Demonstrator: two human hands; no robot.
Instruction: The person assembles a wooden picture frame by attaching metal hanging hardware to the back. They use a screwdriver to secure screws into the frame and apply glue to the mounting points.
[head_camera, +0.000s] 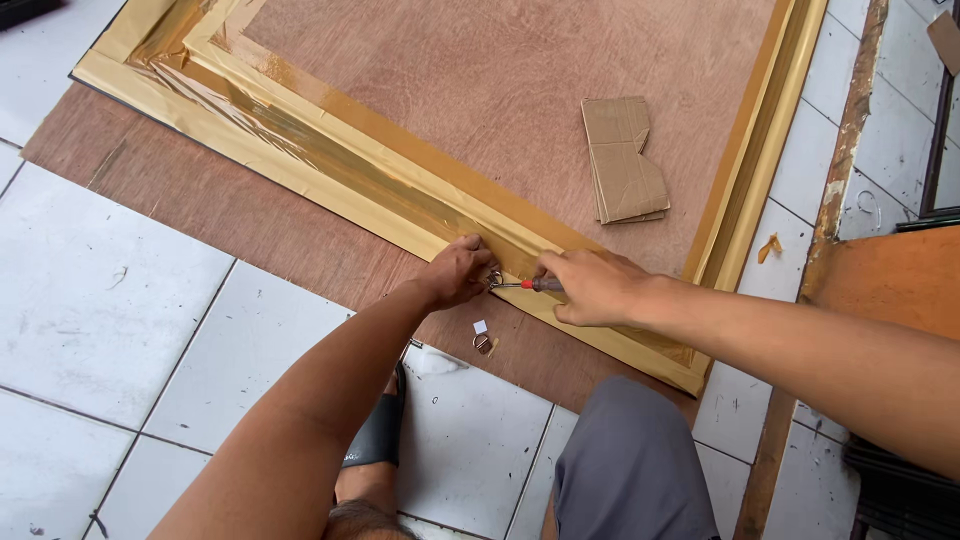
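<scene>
Left hand (458, 270): fingers curled shut, pinching a small metal ring hanger (494, 279) against the gold frame moulding (400, 190). Right hand (592, 286): closed around a red-handled screwdriver (530, 284), tip at the hanger, just right of the left fingertips. Step judged: screwing the hanger on; next calls for steady downward pressure. Spare ring hanger (483, 344) below the fingers. Folded cardboard (624, 160) above-right. No containers seen

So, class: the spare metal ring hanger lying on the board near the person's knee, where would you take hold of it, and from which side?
Pinch the ring hanger by its rounded loop, coming straight down from above. It lies flat on the plywood board, clear of both hands, so only its top and edges are probably reachable.
</scene>
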